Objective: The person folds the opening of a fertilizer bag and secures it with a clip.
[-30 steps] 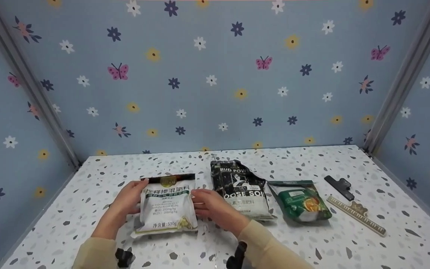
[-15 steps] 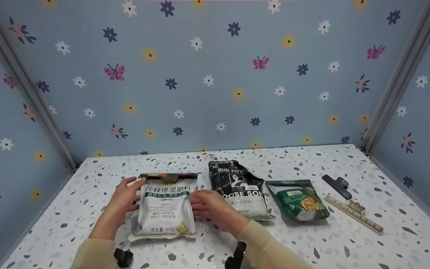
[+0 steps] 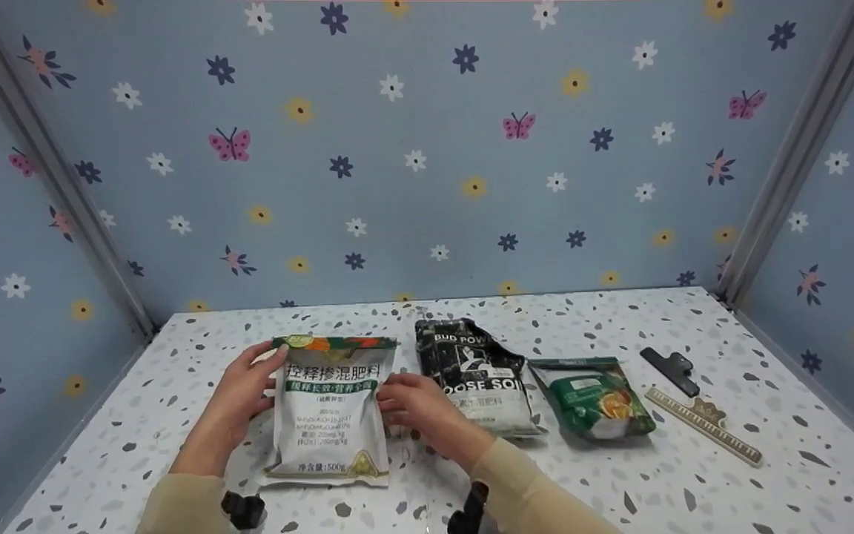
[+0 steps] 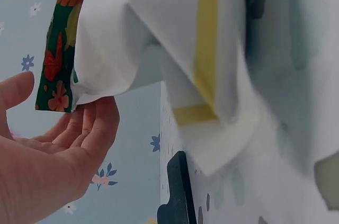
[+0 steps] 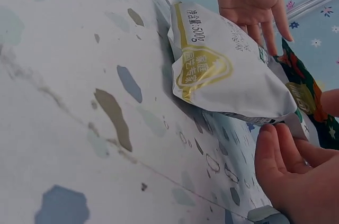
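A white 500g fertilizer bag (image 3: 332, 426) with a green, floral top strip stands facing the head camera, its lower edge at the tabletop. At its upper left corner, my left hand (image 3: 238, 393) holds the edge with the thumb in front and the fingers behind. My right hand (image 3: 427, 417) holds the opposite side edge. In the right wrist view, the right fingers (image 5: 273, 144) curl against the bag's underside while the thumb lies by the strip. The left wrist view shows the bag's white back (image 4: 111, 33) and folded bottom flap, with the left fingers (image 4: 100, 123) against it.
Right of the hands, a black-and-white LOOSE SOIL bag (image 3: 475, 371) lies close to the right hand. Beyond it are a green pouch (image 3: 590, 404) with an orange picture, a black clip (image 3: 669, 371) and a beige ruler (image 3: 705, 426). Patterned walls (image 3: 427, 208) enclose the speckled table (image 3: 560, 497).
The bag has tipped more upright, its top strip rising and its printed front turning toward the head camera. Its lower edge has slid slightly toward me. My left hand moved up a little with it.
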`<state>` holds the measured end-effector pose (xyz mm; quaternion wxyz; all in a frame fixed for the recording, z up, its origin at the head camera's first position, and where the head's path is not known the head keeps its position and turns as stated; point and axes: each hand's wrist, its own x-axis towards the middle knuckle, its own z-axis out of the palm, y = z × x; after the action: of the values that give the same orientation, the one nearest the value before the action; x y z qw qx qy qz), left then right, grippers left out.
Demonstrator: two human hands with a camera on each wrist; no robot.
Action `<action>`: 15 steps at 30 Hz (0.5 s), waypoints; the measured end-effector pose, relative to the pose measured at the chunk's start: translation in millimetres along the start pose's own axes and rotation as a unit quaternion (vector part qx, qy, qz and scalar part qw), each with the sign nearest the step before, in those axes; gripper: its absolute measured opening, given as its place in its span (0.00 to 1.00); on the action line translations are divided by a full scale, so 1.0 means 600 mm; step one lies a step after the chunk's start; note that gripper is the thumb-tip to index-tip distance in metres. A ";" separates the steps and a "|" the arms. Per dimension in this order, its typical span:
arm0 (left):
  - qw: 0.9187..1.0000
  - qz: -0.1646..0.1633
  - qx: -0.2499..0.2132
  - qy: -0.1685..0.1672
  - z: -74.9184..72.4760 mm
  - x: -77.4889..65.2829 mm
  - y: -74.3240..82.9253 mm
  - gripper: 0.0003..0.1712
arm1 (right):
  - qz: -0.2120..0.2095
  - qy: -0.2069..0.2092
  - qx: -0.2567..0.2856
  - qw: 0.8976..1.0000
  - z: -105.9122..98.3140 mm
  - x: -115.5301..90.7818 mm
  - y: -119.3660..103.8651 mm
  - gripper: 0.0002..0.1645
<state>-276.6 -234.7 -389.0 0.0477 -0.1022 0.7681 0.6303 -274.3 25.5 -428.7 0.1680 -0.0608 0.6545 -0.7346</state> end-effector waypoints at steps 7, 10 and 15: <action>0.999 0.036 -0.003 -0.004 -0.002 0.001 0.002 0.51 | -0.055 0.037 -0.068 0.995 -0.006 0.004 -0.001 0.20; 0.999 0.052 0.007 0.010 -0.003 0.003 0.004 0.52 | -0.077 0.042 -0.074 0.993 -0.004 0.008 -0.004 0.13; 0.996 0.079 0.007 0.030 -0.004 0.001 0.008 0.44 | -0.097 0.052 -0.074 0.991 0.002 0.006 -0.012 0.09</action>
<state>-278.2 -236.0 -383.8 -0.0246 -0.0597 0.7792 0.6234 -278.5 23.8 -421.7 0.0566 -0.0985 0.7058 -0.6993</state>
